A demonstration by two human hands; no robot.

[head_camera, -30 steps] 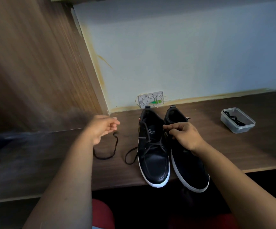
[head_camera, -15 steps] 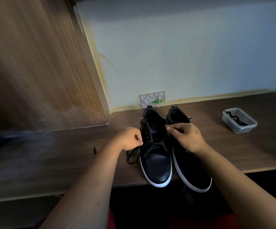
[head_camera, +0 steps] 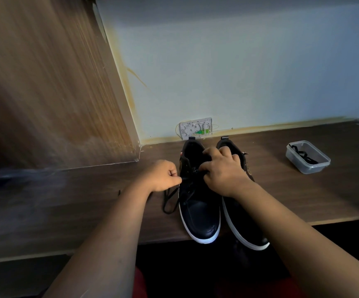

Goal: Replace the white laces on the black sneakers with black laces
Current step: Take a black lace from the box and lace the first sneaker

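A dark wooden desk (head_camera: 281,190) runs along a pale blue wall (head_camera: 238,61), with a brown wood-grain panel (head_camera: 45,82) closing it off on the left. Nearest the viewer, the toes of two black sneakers with white soles stick out past the desk's front edge: the left sneaker (head_camera: 200,214) and the right sneaker (head_camera: 245,231) stand side by side, touching or nearly so, heels toward the wall. Just behind the toe of the left sneaker, the left hand (head_camera: 163,176) is curled into a fist at the shoe's outer side, pinching a black lace (head_camera: 171,201) between thumb and forefinger; below that grip the lace hangs in a loose loop on the desk, and its far end (head_camera: 119,192) shows well out to the left of the hand. Across the shoe from that grip, the right hand (head_camera: 222,171) lies over the tongue and eyelet area of both sneakers, fingers bent down onto the left sneaker's opening; it seems to grip the lace or the shoe's edge there, but which one I cannot tell. Well to the right of the right hand sits a clear plastic container (head_camera: 307,157) holding dark laces. Farthest back, just beyond the heels, a white wall plate (head_camera: 195,127) with a green part is mounted low on the wall.
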